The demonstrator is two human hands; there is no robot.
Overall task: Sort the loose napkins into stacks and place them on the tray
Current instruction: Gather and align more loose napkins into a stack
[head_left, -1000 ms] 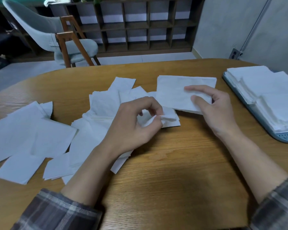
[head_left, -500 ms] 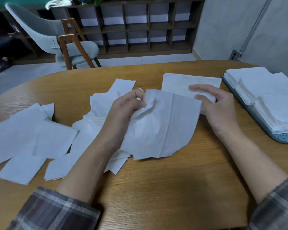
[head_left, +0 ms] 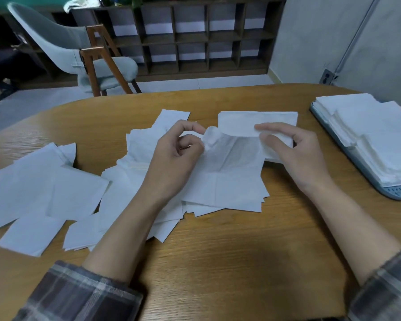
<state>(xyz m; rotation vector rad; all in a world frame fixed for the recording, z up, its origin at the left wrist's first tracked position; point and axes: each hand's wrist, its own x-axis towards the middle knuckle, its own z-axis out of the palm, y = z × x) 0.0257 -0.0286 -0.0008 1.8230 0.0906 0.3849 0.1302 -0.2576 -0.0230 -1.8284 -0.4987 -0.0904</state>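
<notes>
The left hand [head_left: 178, 156] pinches one crumpled top corner of an opened, thin white paper napkin [head_left: 232, 179] between thumb and forefinger. The right hand [head_left: 294, 156] appears to pinch the opposite top corner the same way. The sheet's top edge runs from 9 to 3 o'clock between them, and its body droops toward 6 o'clock onto the heap of loose white napkins [head_left: 125, 193] on the oval wooden table [head_left: 218, 262]. A small folded white stack [head_left: 252, 120] lies just at 12 o'clock, partly under the right forefinger. The blue-grey plastic tray [head_left: 398, 193], already bearing neat stacks, sits at 3 o'clock, so the right hand is nearer for any transfer. Folding probably comes first.
</notes>
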